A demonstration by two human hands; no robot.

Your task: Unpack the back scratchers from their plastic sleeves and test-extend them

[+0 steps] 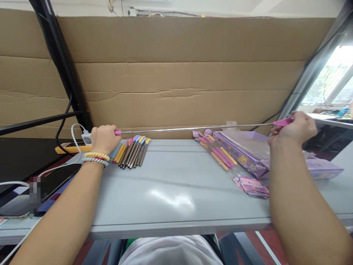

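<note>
A thin metal telescopic rod [193, 129] with pink ends is stretched out level above the table, between my two hands. My left hand [103, 139] is closed round its left end, and a short pink tip pokes out past the fingers. At the other end, my right hand [293, 129] grips the wider pink piece. Below and right of my left hand lies a row of collapsed metal rods [134, 152] with pink, purple, blue and yellow ends. Left of my right hand are bagged rods [220, 152] with pink and yellow handles.
A purple printed box [242, 154] stands open at the right, with pink cards [252, 186] before it. At the left are a black phone-like device [59, 184], white cables and a white plug [86, 137]. A cardboard wall [179, 77] closes the table's [171, 198] back.
</note>
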